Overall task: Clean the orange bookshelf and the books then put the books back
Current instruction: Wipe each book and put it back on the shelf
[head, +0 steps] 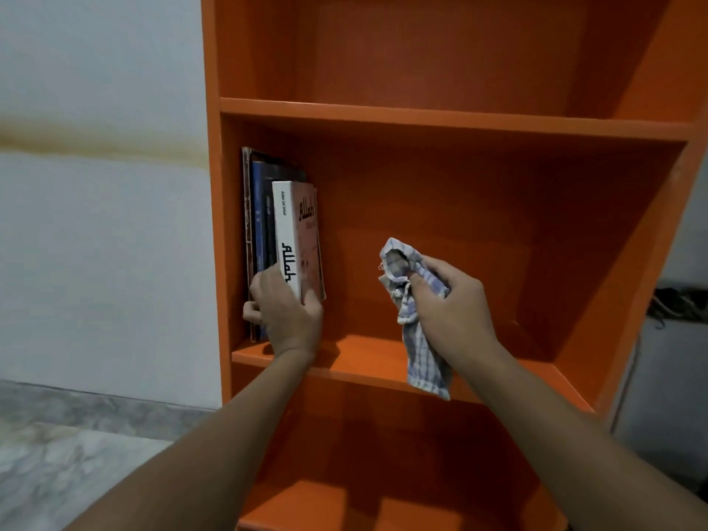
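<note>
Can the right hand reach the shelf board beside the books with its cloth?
Probably yes: the right hand holds the checked cloth just above the bare shelf board; the books stand far left.

Lower ends of the books (285, 224) behind the left hand (287, 312); bookshelf (440, 118) top beyond the frame

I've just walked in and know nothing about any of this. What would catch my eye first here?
The bright orange bookshelf fills most of the view. On its middle shelf a small row of books stands upright against the left wall, and the left hand grips them near the bottom. Further right, the right hand holds a crumpled checked cloth in front of that same shelf.
</note>
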Available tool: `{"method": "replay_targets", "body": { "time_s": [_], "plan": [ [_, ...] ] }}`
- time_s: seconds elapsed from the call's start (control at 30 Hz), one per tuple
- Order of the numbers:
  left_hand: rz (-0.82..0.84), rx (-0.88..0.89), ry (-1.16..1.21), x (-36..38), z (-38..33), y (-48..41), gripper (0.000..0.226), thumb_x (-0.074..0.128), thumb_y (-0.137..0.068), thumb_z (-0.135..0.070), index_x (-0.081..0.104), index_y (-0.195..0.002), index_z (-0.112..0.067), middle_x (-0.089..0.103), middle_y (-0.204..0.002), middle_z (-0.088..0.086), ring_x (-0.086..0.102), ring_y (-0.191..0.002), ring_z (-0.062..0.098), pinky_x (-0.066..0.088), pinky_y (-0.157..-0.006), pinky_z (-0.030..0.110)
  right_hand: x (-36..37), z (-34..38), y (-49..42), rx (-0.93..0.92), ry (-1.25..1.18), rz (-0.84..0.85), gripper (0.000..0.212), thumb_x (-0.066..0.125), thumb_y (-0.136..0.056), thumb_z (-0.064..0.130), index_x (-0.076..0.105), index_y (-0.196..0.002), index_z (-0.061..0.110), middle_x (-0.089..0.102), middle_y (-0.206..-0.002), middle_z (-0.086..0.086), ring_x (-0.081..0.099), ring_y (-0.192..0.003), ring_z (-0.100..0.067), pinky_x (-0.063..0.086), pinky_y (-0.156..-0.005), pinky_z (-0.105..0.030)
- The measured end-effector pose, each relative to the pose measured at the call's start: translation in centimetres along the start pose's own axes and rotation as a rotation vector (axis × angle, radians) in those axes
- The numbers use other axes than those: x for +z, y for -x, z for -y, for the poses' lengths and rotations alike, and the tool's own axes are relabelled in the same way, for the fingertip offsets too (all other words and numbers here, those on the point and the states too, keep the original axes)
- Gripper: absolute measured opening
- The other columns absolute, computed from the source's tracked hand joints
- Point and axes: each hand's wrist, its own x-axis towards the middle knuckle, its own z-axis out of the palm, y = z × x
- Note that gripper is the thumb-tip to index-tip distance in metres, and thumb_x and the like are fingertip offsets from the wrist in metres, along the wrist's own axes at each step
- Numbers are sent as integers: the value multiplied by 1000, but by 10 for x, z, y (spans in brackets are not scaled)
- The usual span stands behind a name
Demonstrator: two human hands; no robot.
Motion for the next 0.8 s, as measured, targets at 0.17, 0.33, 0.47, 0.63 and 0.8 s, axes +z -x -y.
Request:
{"method": "replay_targets", "body": {
  "time_s": [0.17, 0.33, 0.47, 0.63, 0.8],
  "plan": [
    [-4, 294, -581, 26, 13, -18, 107, 65, -78, -11, -9, -155, -12, -8, -159, 20, -6, -147, 33, 9, -115, 49, 10, -25, -13, 37, 5, 4, 30, 53, -100, 25, 61, -128, 27, 67, -117, 8, 65, -102, -7, 57, -87, -31],
    [283, 568, -991, 36, 25, -40, 90, 48, -90, -3, -14, -152, -19, -42, -150, 19, -46, -133, 32, -23, -113, 52, 16, -35, -18, 68, 32, 29, 35, 54, -99, 30, 57, -134, 26, 63, -126, 6, 62, -113, -13, 54, -95, -39],
    [436, 498, -1191, 45, 7, -48, 79, 45, -93, -19, -4, -155, -23, -47, -143, 27, -45, -132, 39, -13, -115, 58, 19, -33, -21, 90, 35, 32, 33, 54, -99, 28, 58, -132, 25, 65, -121, 5, 64, -107, -12, 56, -91, -38],
    [518, 471, -1218, 35, -7, -55, 72, 58, -86, -36, 31, -150, -19, -37, -150, 23, -39, -138, 35, 0, -116, 54, 12, -25, -19, 143, -27, 15, 21, 53, -100, 22, 63, -117, 31, 72, -89, 13, 70, -77, -5, 57, -67, -23],
    [641, 611, -987, -8, -40, -66, 40, 55, -90, -27, 54, -130, -23, 51, -137, 11, 39, -134, 29, 15, -114, 53, 3, -8, -2, 146, -8, 43, 27, 54, -100, 21, 61, -126, 23, 69, -98, 15, 68, -87, -4, 55, -71, -21]
  ]
}}
